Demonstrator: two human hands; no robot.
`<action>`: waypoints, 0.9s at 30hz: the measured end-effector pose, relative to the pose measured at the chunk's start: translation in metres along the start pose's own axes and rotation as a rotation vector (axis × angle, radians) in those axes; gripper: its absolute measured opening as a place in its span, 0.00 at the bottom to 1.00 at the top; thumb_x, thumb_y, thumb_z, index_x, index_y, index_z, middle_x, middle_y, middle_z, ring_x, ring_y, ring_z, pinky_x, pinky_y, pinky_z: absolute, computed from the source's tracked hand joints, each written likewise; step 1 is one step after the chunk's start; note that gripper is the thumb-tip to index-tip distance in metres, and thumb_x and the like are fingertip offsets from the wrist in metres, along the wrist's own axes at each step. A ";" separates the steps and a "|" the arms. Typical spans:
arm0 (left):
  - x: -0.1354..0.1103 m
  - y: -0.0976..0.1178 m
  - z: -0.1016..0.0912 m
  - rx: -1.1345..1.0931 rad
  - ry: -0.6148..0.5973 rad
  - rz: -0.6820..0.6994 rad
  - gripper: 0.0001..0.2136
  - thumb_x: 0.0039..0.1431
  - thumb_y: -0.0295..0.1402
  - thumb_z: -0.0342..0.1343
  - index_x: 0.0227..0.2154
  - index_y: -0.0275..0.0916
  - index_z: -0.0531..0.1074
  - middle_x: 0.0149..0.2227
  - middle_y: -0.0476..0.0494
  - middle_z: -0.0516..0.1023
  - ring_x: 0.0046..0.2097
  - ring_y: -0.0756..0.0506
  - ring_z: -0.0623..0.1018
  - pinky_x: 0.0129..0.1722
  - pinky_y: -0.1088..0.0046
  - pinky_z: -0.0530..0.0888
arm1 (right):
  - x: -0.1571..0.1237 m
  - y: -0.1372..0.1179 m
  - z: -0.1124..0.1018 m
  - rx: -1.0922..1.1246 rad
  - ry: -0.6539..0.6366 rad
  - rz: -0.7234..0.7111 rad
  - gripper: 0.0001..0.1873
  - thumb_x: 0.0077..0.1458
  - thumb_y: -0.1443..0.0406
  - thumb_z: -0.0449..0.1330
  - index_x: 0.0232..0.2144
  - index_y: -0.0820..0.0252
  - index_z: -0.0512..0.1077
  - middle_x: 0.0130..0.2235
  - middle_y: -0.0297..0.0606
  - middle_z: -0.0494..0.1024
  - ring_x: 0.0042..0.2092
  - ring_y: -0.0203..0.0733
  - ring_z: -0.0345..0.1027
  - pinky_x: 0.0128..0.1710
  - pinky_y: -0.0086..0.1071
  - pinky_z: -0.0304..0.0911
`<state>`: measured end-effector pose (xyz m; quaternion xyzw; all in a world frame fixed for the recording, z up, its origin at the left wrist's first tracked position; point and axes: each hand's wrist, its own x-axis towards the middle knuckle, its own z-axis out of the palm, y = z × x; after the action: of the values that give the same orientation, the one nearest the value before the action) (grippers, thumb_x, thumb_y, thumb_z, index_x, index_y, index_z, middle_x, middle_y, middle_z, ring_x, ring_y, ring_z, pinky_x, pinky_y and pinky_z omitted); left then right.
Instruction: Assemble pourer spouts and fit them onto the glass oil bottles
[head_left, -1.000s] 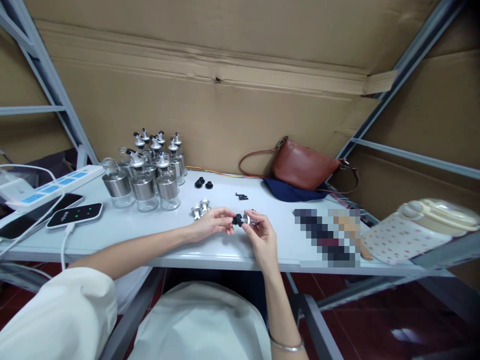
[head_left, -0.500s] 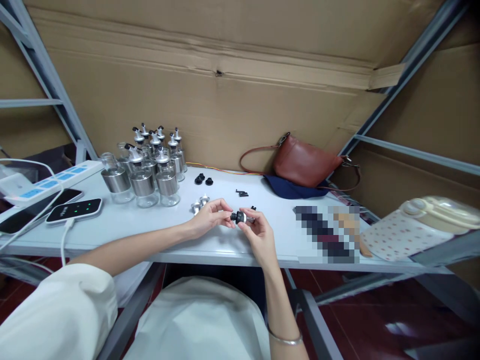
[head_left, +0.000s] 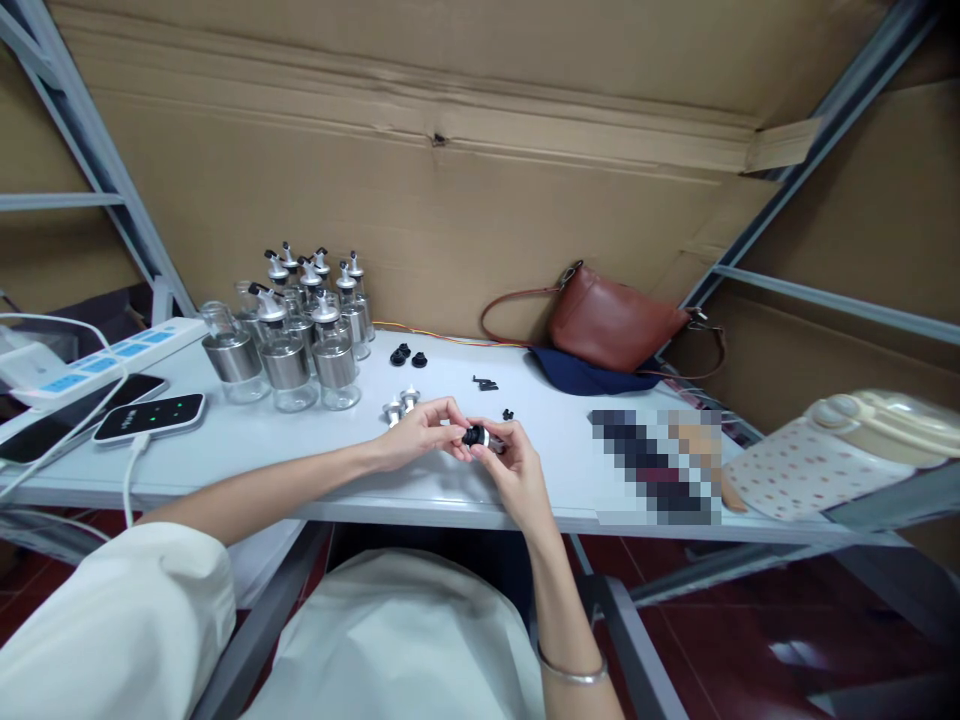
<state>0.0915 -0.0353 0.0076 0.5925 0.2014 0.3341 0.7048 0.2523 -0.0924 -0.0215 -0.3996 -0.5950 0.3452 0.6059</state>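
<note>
Above the front of the table, a pour spout (head_left: 477, 436) with a black ribbed stopper and a white ring is held sideways between both hands. My left hand (head_left: 426, 434) pinches its black stopper end with thumb and fingertips. The fingers of my right hand (head_left: 513, 462) are closed round the other end, which they partly hide. Two silver spout tops (head_left: 409, 398) lie just behind my left hand. Tiny black pieces (head_left: 508, 414) rest behind my right hand, with several thin black parts (head_left: 485, 383) farther back. A few black stoppers (head_left: 405, 355) sit deeper on the table.
Glass bottles (head_left: 285, 365) with steel bands, most topped with spouts, cluster at the left. A power strip (head_left: 120, 355) and a white-framed device (head_left: 150, 418) lie beyond them. To the right are a brown bag (head_left: 615, 320) on navy cloth (head_left: 577, 376) and a dotted container (head_left: 810, 470).
My hands have drawn slightly closer together on the pour spout, and less of its black stopper shows. The tiny black pieces behind my right hand are more exposed.
</note>
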 end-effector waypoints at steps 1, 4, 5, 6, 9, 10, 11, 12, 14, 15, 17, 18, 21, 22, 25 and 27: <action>0.000 0.001 0.000 -0.009 -0.016 -0.002 0.14 0.48 0.38 0.64 0.30 0.35 0.65 0.23 0.50 0.75 0.28 0.49 0.79 0.33 0.74 0.73 | 0.000 -0.001 0.000 0.006 0.006 0.002 0.09 0.51 0.63 0.62 0.36 0.56 0.68 0.45 0.40 0.77 0.45 0.43 0.71 0.45 0.37 0.64; 0.002 0.004 0.000 -0.035 -0.038 -0.008 0.14 0.49 0.36 0.63 0.33 0.34 0.66 0.25 0.49 0.75 0.29 0.49 0.79 0.33 0.73 0.73 | 0.002 -0.002 0.000 0.017 0.068 0.019 0.11 0.50 0.61 0.62 0.36 0.56 0.69 0.45 0.41 0.77 0.47 0.44 0.70 0.48 0.38 0.62; 0.003 0.004 0.000 -0.048 -0.038 -0.013 0.14 0.49 0.36 0.63 0.34 0.34 0.66 0.25 0.49 0.75 0.29 0.48 0.79 0.33 0.73 0.73 | 0.002 -0.002 0.000 0.013 0.095 0.034 0.11 0.50 0.60 0.62 0.36 0.57 0.70 0.45 0.42 0.77 0.48 0.45 0.69 0.49 0.39 0.62; 0.003 0.005 -0.001 -0.065 -0.036 -0.019 0.14 0.49 0.35 0.63 0.34 0.34 0.67 0.25 0.49 0.74 0.29 0.48 0.79 0.33 0.72 0.73 | 0.003 -0.002 0.000 0.004 0.121 0.053 0.12 0.49 0.59 0.62 0.36 0.57 0.71 0.44 0.42 0.77 0.48 0.45 0.69 0.49 0.39 0.62; 0.005 0.004 -0.002 -0.115 -0.011 -0.034 0.14 0.49 0.35 0.62 0.35 0.35 0.67 0.27 0.49 0.74 0.30 0.48 0.79 0.32 0.72 0.72 | 0.004 0.002 -0.001 0.010 0.173 0.113 0.16 0.51 0.54 0.60 0.38 0.58 0.71 0.39 0.40 0.77 0.42 0.44 0.70 0.42 0.38 0.65; 0.005 0.004 -0.002 -0.117 -0.001 -0.043 0.15 0.49 0.35 0.62 0.37 0.35 0.66 0.29 0.49 0.73 0.29 0.48 0.78 0.31 0.72 0.72 | 0.004 0.003 -0.001 0.028 0.179 0.122 0.17 0.52 0.53 0.59 0.39 0.58 0.71 0.38 0.40 0.76 0.40 0.43 0.70 0.39 0.37 0.66; 0.005 0.003 -0.002 -0.110 0.001 -0.060 0.16 0.48 0.35 0.63 0.38 0.36 0.66 0.31 0.48 0.73 0.29 0.48 0.78 0.30 0.72 0.72 | 0.004 0.003 -0.001 0.048 0.177 0.125 0.17 0.53 0.52 0.57 0.39 0.57 0.70 0.38 0.39 0.76 0.39 0.43 0.70 0.38 0.36 0.67; 0.005 0.002 -0.002 -0.094 -0.009 -0.083 0.17 0.49 0.36 0.63 0.39 0.36 0.66 0.32 0.48 0.73 0.29 0.48 0.78 0.30 0.72 0.72 | 0.004 0.004 -0.001 0.061 0.170 0.123 0.18 0.54 0.51 0.56 0.39 0.57 0.69 0.38 0.39 0.76 0.39 0.42 0.70 0.38 0.36 0.67; 0.005 0.000 -0.001 -0.056 -0.047 -0.129 0.20 0.49 0.38 0.63 0.43 0.37 0.65 0.34 0.46 0.73 0.30 0.47 0.79 0.31 0.70 0.73 | 0.004 0.003 -0.001 0.055 0.143 0.112 0.17 0.55 0.51 0.55 0.40 0.56 0.68 0.39 0.38 0.76 0.39 0.42 0.71 0.41 0.37 0.67; 0.005 -0.001 0.000 -0.042 -0.061 -0.138 0.21 0.49 0.39 0.63 0.44 0.38 0.65 0.35 0.46 0.74 0.31 0.47 0.79 0.33 0.69 0.73 | 0.004 0.001 -0.001 0.040 0.125 0.108 0.17 0.55 0.51 0.55 0.40 0.56 0.68 0.39 0.38 0.76 0.40 0.42 0.71 0.42 0.37 0.67; 0.005 -0.004 0.001 -0.025 -0.046 -0.115 0.22 0.48 0.39 0.64 0.44 0.38 0.64 0.34 0.47 0.74 0.31 0.47 0.79 0.35 0.68 0.74 | 0.004 -0.001 0.000 0.007 0.082 0.104 0.18 0.55 0.51 0.54 0.41 0.56 0.67 0.40 0.39 0.76 0.41 0.43 0.71 0.43 0.37 0.66; 0.005 -0.005 0.001 -0.020 -0.029 -0.095 0.22 0.47 0.39 0.64 0.44 0.38 0.64 0.33 0.48 0.73 0.30 0.47 0.79 0.36 0.68 0.74 | 0.005 -0.002 0.000 -0.011 0.060 0.102 0.18 0.56 0.51 0.54 0.41 0.56 0.68 0.41 0.39 0.76 0.42 0.43 0.71 0.44 0.37 0.66; 0.005 -0.005 0.002 -0.008 0.000 -0.071 0.20 0.47 0.38 0.64 0.42 0.37 0.65 0.31 0.50 0.72 0.30 0.49 0.78 0.36 0.68 0.73 | 0.006 -0.004 -0.001 -0.077 0.029 0.079 0.18 0.57 0.52 0.53 0.42 0.56 0.69 0.44 0.41 0.74 0.47 0.44 0.68 0.45 0.36 0.65; 0.005 -0.004 0.002 -0.004 -0.005 -0.082 0.20 0.48 0.38 0.63 0.41 0.37 0.65 0.31 0.50 0.72 0.30 0.49 0.78 0.36 0.68 0.73 | 0.006 -0.004 -0.001 -0.107 0.036 0.072 0.18 0.56 0.52 0.53 0.42 0.56 0.70 0.45 0.41 0.73 0.47 0.44 0.68 0.44 0.36 0.65; 0.005 -0.002 0.002 -0.012 -0.040 -0.129 0.19 0.49 0.38 0.62 0.39 0.37 0.63 0.29 0.50 0.74 0.29 0.49 0.78 0.36 0.69 0.72 | 0.006 -0.003 -0.002 -0.179 0.074 0.071 0.18 0.55 0.54 0.55 0.42 0.57 0.73 0.44 0.42 0.73 0.43 0.43 0.68 0.38 0.34 0.66; 0.004 -0.001 0.002 -0.034 -0.066 -0.144 0.18 0.49 0.39 0.62 0.38 0.37 0.63 0.28 0.49 0.75 0.30 0.48 0.79 0.37 0.69 0.72 | 0.006 -0.002 -0.002 -0.159 0.063 0.095 0.18 0.54 0.54 0.55 0.42 0.57 0.73 0.39 0.41 0.74 0.38 0.41 0.68 0.36 0.33 0.66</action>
<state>0.0960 -0.0335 0.0079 0.5751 0.2144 0.2665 0.7432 0.2545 -0.0885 -0.0168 -0.4850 -0.5816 0.3125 0.5735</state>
